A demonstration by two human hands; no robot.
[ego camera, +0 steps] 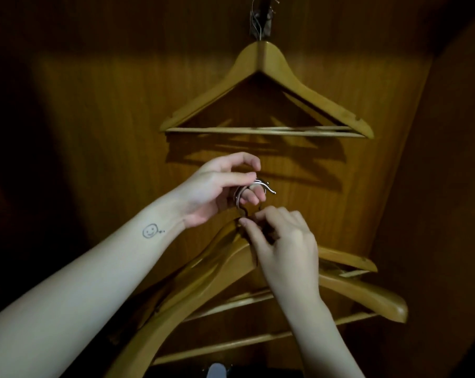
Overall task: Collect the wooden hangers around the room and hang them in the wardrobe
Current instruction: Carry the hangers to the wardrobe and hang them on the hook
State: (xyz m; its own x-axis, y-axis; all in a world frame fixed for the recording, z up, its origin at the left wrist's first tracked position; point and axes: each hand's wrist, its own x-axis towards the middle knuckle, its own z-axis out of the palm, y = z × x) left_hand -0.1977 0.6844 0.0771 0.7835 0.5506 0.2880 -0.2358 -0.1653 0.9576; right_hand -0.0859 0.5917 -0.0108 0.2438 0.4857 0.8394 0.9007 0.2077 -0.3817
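Inside the dim wardrobe, one wooden hanger [266,88] hangs by its metal hook high at the centre, with at least one more directly behind it. Below it I hold a bunch of several wooden hangers [203,282] spread out toward me. My left hand [217,192] is closed around their metal hooks [260,186]. My right hand [282,244] pinches the neck of the front hanger just under the hooks, covering where the hook meets the wood.
The wardrobe's wooden back panel [108,118] fills the view, with a side wall [448,159] close on the right. A dark fitting with thin wires [260,20] sits at the top centre. A small pale object [216,371] shows at the bottom edge.
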